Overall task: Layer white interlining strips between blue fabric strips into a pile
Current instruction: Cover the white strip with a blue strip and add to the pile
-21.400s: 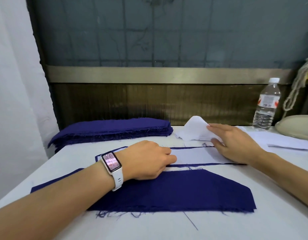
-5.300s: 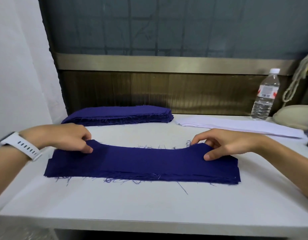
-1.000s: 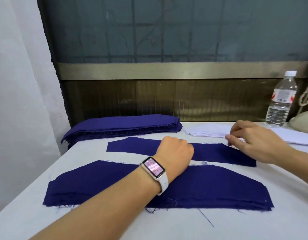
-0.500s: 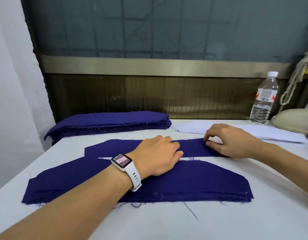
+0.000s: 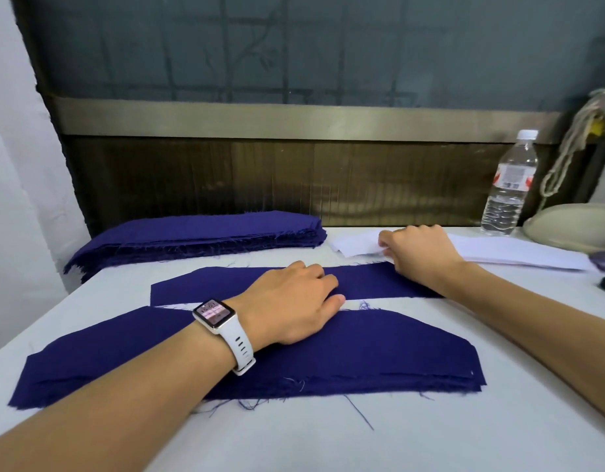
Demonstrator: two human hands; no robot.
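The left hand [image 5: 291, 303] lies flat with relaxed fingers, pressing a single blue strip [image 5: 372, 284] onto the surface [image 5: 447, 434], just beyond the near blue pile [image 5: 345, 362]. The right hand [image 5: 418, 250] curls its fingers round the near end of the white interlining strips [image 5: 519, 255], which lie at the back right beside the stack of blue fabric [image 5: 199, 233].

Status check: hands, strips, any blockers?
Left hand presses blue strip flat. Right hand pinches interlining at its stack. Nothing in the way.
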